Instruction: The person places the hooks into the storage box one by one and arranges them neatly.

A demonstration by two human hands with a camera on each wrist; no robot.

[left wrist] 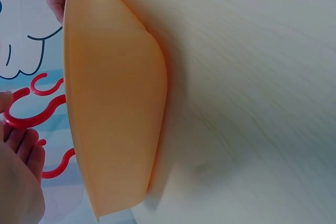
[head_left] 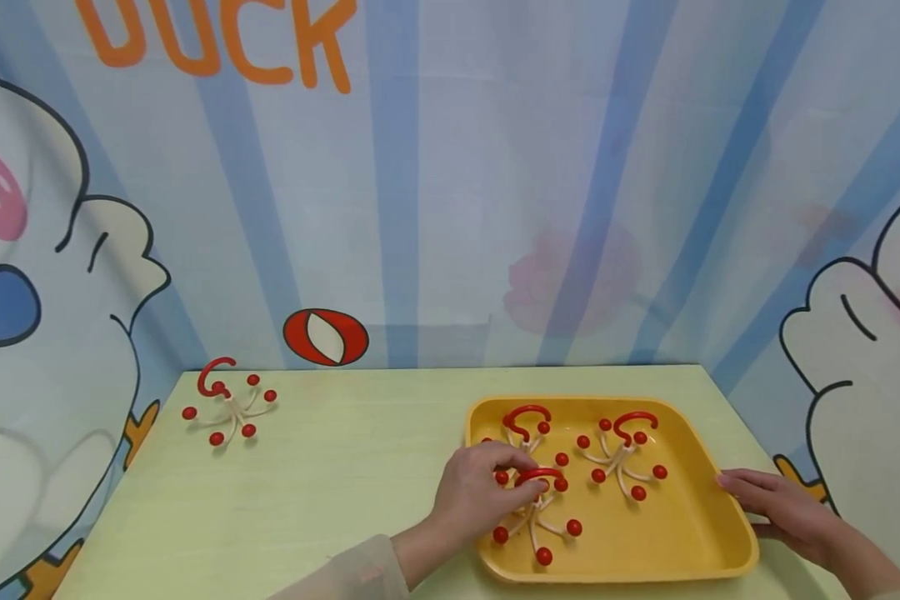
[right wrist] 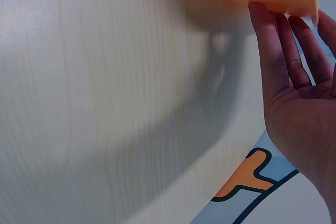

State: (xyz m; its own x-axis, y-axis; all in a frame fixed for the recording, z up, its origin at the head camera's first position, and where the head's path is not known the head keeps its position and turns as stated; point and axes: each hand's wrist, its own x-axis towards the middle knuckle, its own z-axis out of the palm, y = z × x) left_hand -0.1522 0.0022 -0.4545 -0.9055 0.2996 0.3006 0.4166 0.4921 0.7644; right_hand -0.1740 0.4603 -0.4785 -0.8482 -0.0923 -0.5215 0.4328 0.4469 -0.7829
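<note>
My left hand point(head_left: 487, 492) pinches the red hook point(head_left: 542, 472) of a small hanger, whose cream arms point(head_left: 534, 521) spread out low and end in red balls. This hanger is over the left part of a yellow tray point(head_left: 690, 533). Behind it, a second hanger point(head_left: 527, 417) of the same kind is partly covered by the hand. A third hanger point(head_left: 622, 454) sits toward the middle of the tray. At the tray's right side, my right hand point(head_left: 795, 508) holds the rim, its fingers point(right wrist: 270, 51) against the outer wall below.
Another matching hanger point(head_left: 228, 408) stands by itself at the far left of the pale wooden table point(head_left: 307, 500). A printed curtain point(head_left: 450, 208) with stripes and cartoon figures hangs behind the table and along both sides.
</note>
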